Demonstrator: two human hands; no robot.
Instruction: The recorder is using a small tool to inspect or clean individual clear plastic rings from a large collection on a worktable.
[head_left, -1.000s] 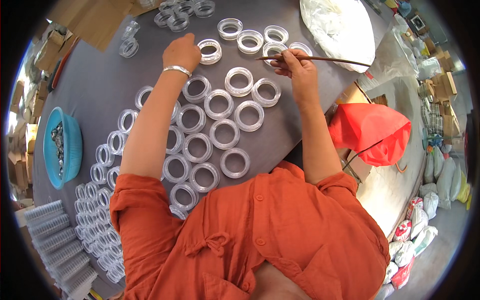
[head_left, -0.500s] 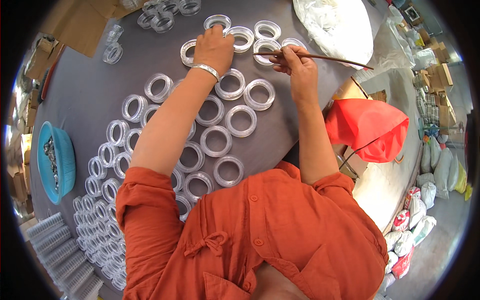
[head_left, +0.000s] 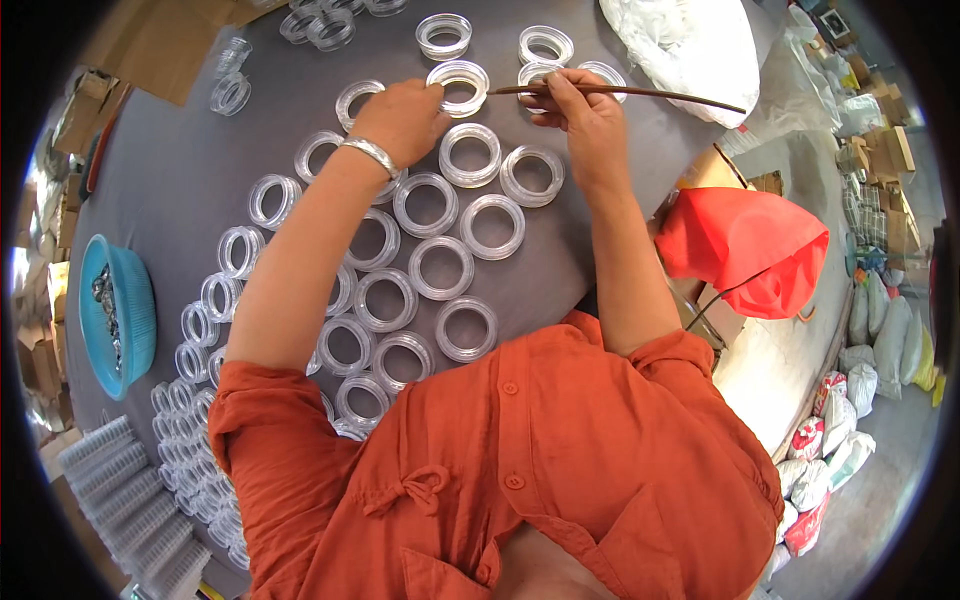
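Observation:
Many clear round plastic rings, like shallow open rims, stand over a dark grey tabletop [head_left: 160, 200]. My left hand [head_left: 400, 120], with a silver bangle at the wrist, reaches in from the left, back upward. Its curled fingers grip the left rim of one clear plastic ring [head_left: 460, 110]; the fingertips are partly hidden. In my right hand [head_left: 588, 125] a thin dark brown stick [head_left: 670, 95] is pinched like a pen. The stick's left tip lies at that ring's right edge. Another ring [head_left: 541, 72] sits partly behind the right hand.
A blue basket [head_left: 140, 330] with shiny metallic bits stands at the left. Stacked clear rings [head_left: 130, 490] lie at the lower left, a cardboard box [head_left: 160, 50] at the upper left. White plastic sheeting [head_left: 690, 50] and red cloth [head_left: 745, 245] are at the right, with sacks [head_left: 890, 350] beyond.
My left hand has come back toward me and left from the far rings, and the ring by it has shifted the same way. My right hand still holds the stick.

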